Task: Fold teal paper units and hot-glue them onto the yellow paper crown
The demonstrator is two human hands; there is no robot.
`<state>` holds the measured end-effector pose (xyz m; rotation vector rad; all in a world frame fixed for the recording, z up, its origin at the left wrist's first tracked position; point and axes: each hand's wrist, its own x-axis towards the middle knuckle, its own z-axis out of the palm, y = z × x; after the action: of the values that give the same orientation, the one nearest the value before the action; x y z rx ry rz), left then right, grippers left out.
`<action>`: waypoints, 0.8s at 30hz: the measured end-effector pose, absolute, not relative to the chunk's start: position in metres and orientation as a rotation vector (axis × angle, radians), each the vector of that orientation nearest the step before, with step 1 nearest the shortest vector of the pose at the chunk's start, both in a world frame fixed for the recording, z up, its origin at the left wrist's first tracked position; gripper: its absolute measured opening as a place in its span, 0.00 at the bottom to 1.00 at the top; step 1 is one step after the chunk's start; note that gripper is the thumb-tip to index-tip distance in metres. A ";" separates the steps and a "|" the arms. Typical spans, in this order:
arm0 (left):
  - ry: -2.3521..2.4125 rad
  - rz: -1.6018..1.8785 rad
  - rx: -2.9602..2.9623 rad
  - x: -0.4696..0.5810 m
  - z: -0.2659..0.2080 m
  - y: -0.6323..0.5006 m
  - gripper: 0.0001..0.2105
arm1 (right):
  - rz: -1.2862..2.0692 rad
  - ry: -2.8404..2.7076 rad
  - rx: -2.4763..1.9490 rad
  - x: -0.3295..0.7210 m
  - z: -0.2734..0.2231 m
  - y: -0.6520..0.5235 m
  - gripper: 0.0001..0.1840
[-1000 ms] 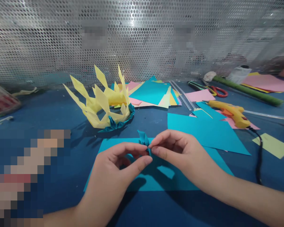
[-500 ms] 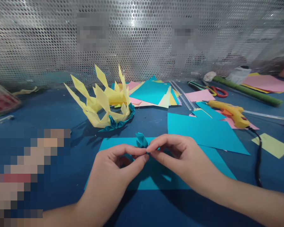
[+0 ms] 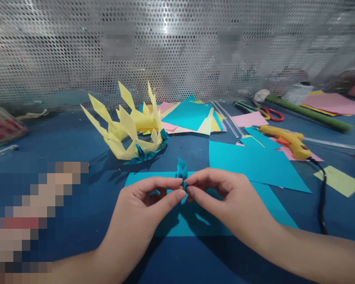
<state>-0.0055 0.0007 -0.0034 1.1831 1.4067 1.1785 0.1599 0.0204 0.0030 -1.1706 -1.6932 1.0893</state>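
Between my two hands is a small folded piece of blue paper (image 3: 182,169), its pleated top sticking up above my fingertips. My left hand (image 3: 149,205) pinches its lower end between thumb and forefinger. From the other side my right hand (image 3: 225,193) grips it in the same way, the fingertips of both hands nearly touching. Most of the piece's lower part is hidden by my fingers. Under my hands lies a flat blue paper sheet (image 3: 192,227). Beyond my left hand stands a yellow paper crown (image 3: 127,132) with blue folded paper trim (image 3: 148,156) along its lower front edge.
A yellow glue gun (image 3: 286,138) with a black cord (image 3: 323,201) lies right, near another blue sheet (image 3: 251,165). Behind are a paper pile (image 3: 186,114), clear glue sticks (image 3: 226,120), red-handled scissors (image 3: 275,114) and a green stem (image 3: 310,112). Perforated metal (image 3: 177,59) closes the back.
The folded blue paper has risen slightly and turned more upright between my fingers. My fingertips have shifted a little on its lower end; the crown and tools stay put.
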 end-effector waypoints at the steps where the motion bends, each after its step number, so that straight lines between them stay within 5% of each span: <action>1: 1.398 1.171 1.179 -0.006 -0.004 0.000 0.06 | 1.094 -1.684 -1.174 0.160 0.003 0.020 0.05; 24: 1.371 1.120 1.212 -0.003 0.000 -0.001 0.03 | 0.827 -1.924 -1.050 0.164 0.004 0.016 0.08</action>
<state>-0.0032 -0.0005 -0.0001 1.2117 1.3708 1.1200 0.1640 0.0159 0.0036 -1.0497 -1.9237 0.8269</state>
